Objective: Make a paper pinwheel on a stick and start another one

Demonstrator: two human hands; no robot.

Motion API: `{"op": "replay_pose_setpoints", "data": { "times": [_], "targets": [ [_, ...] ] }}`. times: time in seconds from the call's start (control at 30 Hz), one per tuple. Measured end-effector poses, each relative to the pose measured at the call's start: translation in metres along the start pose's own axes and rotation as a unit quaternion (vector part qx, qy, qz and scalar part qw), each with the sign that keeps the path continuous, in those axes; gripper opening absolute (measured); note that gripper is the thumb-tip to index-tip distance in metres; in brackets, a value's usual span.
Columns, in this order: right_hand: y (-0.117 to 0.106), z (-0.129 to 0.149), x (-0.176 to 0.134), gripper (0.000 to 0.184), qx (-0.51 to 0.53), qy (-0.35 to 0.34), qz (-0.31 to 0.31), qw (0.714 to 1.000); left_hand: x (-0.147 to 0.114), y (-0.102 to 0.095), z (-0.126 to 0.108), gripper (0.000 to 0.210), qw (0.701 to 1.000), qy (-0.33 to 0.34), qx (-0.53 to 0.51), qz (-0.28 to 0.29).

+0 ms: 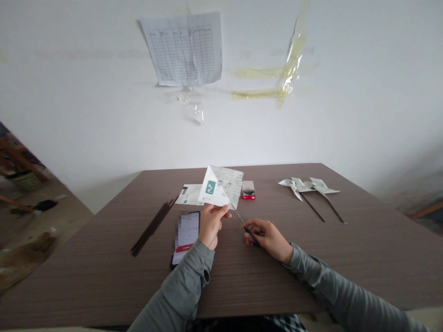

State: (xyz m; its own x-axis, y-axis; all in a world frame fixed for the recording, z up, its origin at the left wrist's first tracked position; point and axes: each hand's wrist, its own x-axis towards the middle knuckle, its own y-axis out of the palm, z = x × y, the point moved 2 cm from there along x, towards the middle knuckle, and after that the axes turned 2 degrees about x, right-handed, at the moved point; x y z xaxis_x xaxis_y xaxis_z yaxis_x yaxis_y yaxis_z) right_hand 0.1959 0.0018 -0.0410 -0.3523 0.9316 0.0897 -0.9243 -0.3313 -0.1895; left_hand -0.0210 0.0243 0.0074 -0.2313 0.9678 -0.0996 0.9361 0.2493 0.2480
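Observation:
My left hand (212, 226) pinches the near corner of a printed paper square (221, 185), which is held up above the table. The paper has a green label and lines of print, with a crease or cut running diagonally. My right hand (266, 236) is closed around the black handles of a pair of scissors (238, 215). The blades point up and left, meeting the paper's lower corner beside my left fingertips. Whether the blades are apart cannot be made out. More printed paper (188, 194) lies flat behind my left hand.
On the brown table (294, 276), a phone (186, 234) lies by my left forearm, with thin dark sticks (154, 226) left of it. A small red box (248, 190) stands behind the scissors. Two paper pinwheels (304, 185) on sticks lie at right. The wall (104, 92) borders the back edge.

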Motion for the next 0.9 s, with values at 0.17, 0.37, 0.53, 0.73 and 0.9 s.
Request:
{"op": "replay_pose_setpoints", "data": {
  "times": [0.17, 0.37, 0.53, 0.73, 0.9],
  "targets": [
    [0.000, 0.000, 0.000, 0.066, 0.011, -0.002, -0.003, 1.000, 0.000, 0.001, 0.000, 0.034, 1.000, -0.001, -0.002, -0.001],
    [0.000, 0.005, -0.001, 0.063, 0.006, 0.002, -0.013, 1.000, -0.001, 0.002, -0.002, 0.030, 1.000, -0.005, 0.009, -0.004],
    [0.001, 0.012, -0.002, 0.065, 0.009, 0.010, -0.020, 1.000, -0.002, 0.002, -0.001, 0.030, 1.000, -0.007, 0.027, 0.005],
    [0.000, 0.015, -0.003, 0.057, -0.007, 0.015, -0.023, 1.000, -0.002, 0.002, 0.000, 0.030, 1.000, -0.004, 0.026, 0.013],
    [0.001, 0.009, -0.002, 0.061, 0.000, 0.008, -0.022, 1.000, -0.003, 0.003, 0.000, 0.030, 1.000, -0.005, 0.024, 0.013]
  ]
}}
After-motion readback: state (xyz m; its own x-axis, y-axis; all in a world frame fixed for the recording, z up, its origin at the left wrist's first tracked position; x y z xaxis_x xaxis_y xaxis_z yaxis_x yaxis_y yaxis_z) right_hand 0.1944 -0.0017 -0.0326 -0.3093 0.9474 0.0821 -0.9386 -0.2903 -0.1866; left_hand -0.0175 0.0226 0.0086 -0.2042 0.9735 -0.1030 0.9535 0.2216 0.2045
